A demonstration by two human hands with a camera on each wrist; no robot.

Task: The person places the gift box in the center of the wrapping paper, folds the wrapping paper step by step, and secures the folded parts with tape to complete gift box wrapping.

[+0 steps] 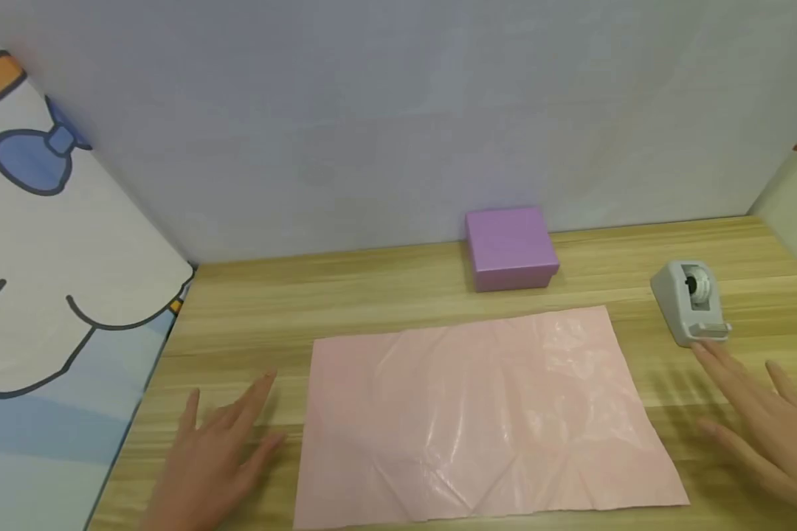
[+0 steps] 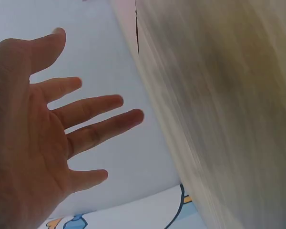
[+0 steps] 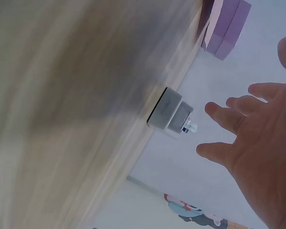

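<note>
A creased, shiny pink sheet lies spread on the wooden table. My left hand hovers to the left of the sheet, fingers spread and holding nothing. The left wrist view shows that same hand palm side, above the tabletop. To the right of the sheet is my right hand, its fingers extended and empty. Its fingertips reach toward the front of a grey tape dispenser and overlap it in the head view. The right wrist view has this dispenser beyond the spread right hand.
Behind the sheet, near the back wall, sits a purple lidded box. A pale grey wall covering rises along the table's back edge. On the left stands a panel with a cartoon print.
</note>
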